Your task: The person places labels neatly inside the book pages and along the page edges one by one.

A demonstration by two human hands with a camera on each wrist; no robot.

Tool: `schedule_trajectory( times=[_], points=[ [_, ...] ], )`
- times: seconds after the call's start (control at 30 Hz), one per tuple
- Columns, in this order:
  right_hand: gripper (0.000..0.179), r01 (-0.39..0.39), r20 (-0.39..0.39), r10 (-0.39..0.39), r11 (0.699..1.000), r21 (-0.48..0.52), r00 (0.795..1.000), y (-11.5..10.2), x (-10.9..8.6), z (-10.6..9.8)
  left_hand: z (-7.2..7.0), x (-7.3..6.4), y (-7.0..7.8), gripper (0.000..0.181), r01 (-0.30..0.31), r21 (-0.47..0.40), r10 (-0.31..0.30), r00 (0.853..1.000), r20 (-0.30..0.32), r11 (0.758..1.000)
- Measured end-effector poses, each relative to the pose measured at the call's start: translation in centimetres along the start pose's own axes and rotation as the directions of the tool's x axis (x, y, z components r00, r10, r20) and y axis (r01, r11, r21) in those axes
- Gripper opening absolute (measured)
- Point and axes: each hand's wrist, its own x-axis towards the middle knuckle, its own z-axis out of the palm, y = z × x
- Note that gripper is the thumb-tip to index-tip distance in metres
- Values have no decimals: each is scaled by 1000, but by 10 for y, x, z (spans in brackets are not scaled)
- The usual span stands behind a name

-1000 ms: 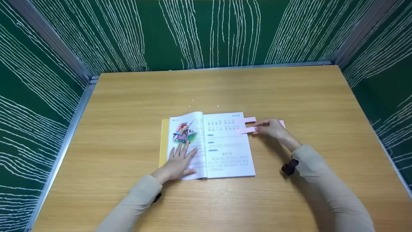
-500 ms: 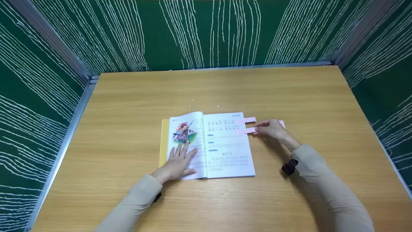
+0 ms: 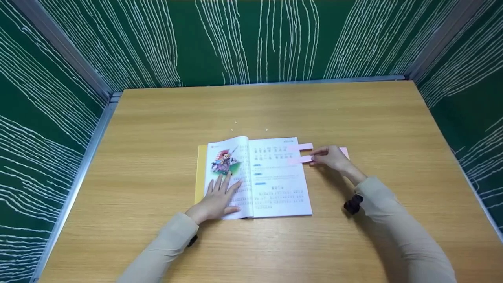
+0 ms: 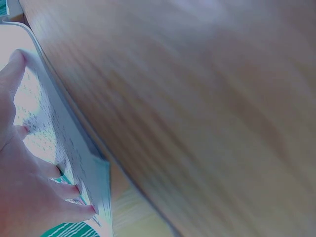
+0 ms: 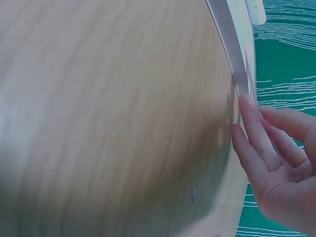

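Note:
An open book [image 3: 279, 202] lies on the wooden table, printed text on its right page and a colourful rider picture on its left. My left hand [image 3: 214, 202] rests on the left page with fingers spread; the left wrist view also shows this hand [image 4: 29, 182] on the paper. At the right edge, my right hand [image 3: 334, 159] pinches the outer end of a pink paper strip [image 3: 300, 159], whose other end lies over the page. Just above it, a second pink strip [image 3: 303, 147] sticks out past the edge. In the right wrist view, the fingertips of this hand [image 5: 276, 158] are beside the book [image 5: 234, 49].
Behind my right hand shows part of another pink paper piece [image 3: 345, 152]. A yellow cover edge [image 3: 200, 173] lies under the left page. Small white scraps [image 3: 266, 129] dot the table [image 3: 157, 129] beyond the book. Green walls [image 3: 251, 39] with white lines surround the table.

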Motion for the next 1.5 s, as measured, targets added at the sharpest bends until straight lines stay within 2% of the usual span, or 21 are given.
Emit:
schedule_trajectory(
  times=[0.2, 0.3, 0.73, 0.87, 0.97, 1.03, 1.13, 1.23, 1.33, 1.43, 1.5],
  points=[
    [27, 39, 0, -39, 998, 43, 999, 1, -2, 0, -2, -1, 1, 78, -9, 4, 9, 1000, 2, 1000],
    [27, 33, -7, -33, 999, 39, 999, 2, -2, 0, -2, 0, 1, 78, -11, 6, 11, 1000, 0, 1000],
    [24, 39, -31, -42, 993, -111, 999, 1, -6, -1, 0, 0, 1, 78, -2, 7, 2, 1000, -1, 1000],
    [22, 76, -59, -88, 979, -191, 994, -1, -8, 1, 0, 1, 1, 78, 0, 14, 0, 1000, -3, 1000],
    [19, 125, -86, -150, 961, -247, 985, -3, -10, 3, 0, 1, 1, 78, 2, 16, -2, 1000, -2, 1000],
    [18, 159, -103, -198, 940, -302, 975, -3, -12, 6, 0, 1, 2, 78, 4, 14, -4, 1000, -1, 1000],
    [17, 194, -121, -266, 887, -419, 956, -4, -15, 10, -1, 0, 2, 78, 0, 13, 0, 1000, 2, 1000],
    [18, 223, -134, -349, 803, -553, 927, -5, -19, 15, -1, 0, 2, 78, -10, 18, 10, 1000, -1, 1000],
    [19, 268, -124, -441, 719, -641, 889, -5, -23, 21, -2, -1, 2, 78, -16, 19, 16, 1000, -5, 1000],
    [24, 332, -73, -522, 637, -696, 850, -4, -26, 26, -2, -1, 2, 78, -14, 13, 14, 1000, -6, 1000],
    [33, 371, -20, -540, 604, -705, 841, -4, -29, 29, -3, -2, 2, 78, -15, 8, 15, 1000, -7, 1000]
  ],
)
